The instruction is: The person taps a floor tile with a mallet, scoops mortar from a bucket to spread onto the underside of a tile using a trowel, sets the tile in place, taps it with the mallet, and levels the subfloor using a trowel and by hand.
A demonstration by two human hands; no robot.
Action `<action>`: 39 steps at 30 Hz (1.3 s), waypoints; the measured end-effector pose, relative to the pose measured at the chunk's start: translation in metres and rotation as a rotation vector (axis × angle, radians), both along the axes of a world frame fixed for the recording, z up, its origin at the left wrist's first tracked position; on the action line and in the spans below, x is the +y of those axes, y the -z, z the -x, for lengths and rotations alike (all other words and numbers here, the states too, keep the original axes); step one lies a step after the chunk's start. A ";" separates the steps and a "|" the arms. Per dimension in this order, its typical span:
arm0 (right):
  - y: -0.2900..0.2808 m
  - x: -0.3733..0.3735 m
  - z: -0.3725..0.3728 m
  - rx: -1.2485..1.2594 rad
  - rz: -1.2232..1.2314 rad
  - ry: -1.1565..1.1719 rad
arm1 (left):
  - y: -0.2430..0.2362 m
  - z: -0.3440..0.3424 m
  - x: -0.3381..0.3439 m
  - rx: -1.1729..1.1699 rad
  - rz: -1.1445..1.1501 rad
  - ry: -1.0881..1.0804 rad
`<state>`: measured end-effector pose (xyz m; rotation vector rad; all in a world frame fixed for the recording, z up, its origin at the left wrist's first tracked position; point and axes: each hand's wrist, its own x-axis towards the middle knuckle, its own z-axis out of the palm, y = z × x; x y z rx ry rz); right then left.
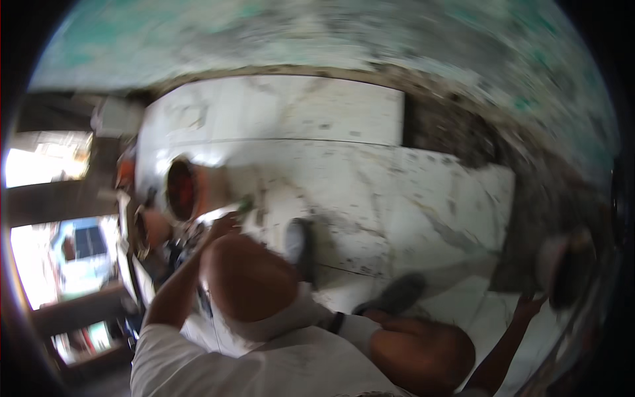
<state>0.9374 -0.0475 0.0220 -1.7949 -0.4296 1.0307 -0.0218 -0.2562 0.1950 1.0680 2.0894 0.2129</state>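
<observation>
At the far right, my right hand [529, 306] is closed on the edge of a bucket [546, 263], which is tilted with its dark mouth turned away from me. My left hand [227, 225] reaches past my bent knee, low over the tiles. A small green thing [245, 204] is right at its fingertips; blur hides whether the fingers hold it. Just beyond that hand, an orange-brown bucket [210, 186] appears on its side or tipped, its inside reddish. Large white marble-patterned tiles [331, 175] lie under and ahead of my shoes.
Bare dark ground [443, 126] borders the tiles at the back right, below a worn green and grey wall [317, 33]. Another orange bucket [153, 228] stands at left among blurred clutter. Bright openings [73, 255] lie farther left. Dark spots mark the tiles.
</observation>
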 end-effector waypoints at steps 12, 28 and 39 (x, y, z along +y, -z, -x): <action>-0.168 0.070 0.516 -0.772 0.109 -1.680 | 0.094 0.047 -0.093 0.483 -0.140 -0.198; -0.200 0.044 0.977 -0.803 -0.553 -2.307 | 0.072 0.177 -0.159 0.402 -0.944 -1.668; -0.173 0.125 0.910 -1.025 -0.475 -2.090 | 0.020 0.079 -0.090 0.489 -0.570 -0.567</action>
